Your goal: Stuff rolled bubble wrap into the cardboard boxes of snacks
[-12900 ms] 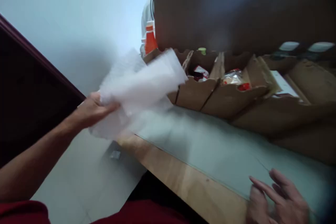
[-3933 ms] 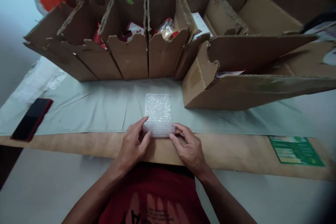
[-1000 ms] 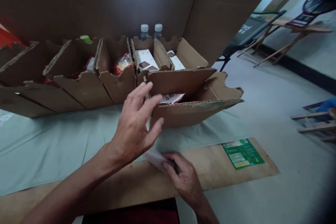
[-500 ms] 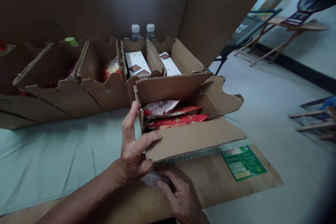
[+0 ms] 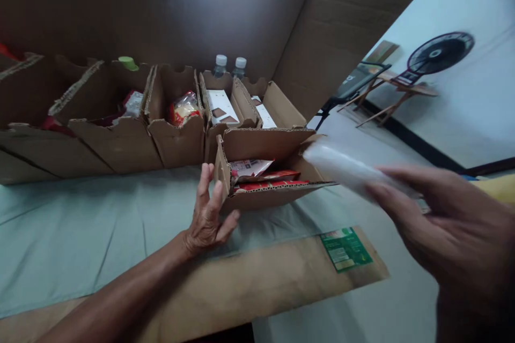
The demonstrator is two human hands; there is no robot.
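Observation:
An open cardboard box sits on the green cloth, holding several red and white snack packets. My left hand is at the box's left end, fingers spread, with the fingertips against or very near the cardboard. Off to the right, my right hand is closed around a whitish, see-through plastic object. Motion blurs this object, and its kind is unclear. Its far end overlaps the right end of the box in view.
Behind stands a row of cardboard bins with packets and white cartons. Two capped bottles rise behind them. Brown board with a green label lies along the table's front edge. A fan stands far right.
My right hand has come out from under the box and swung right with the plastic object. The box's front wall now stands more upright. My left hand stays at the box's left end.

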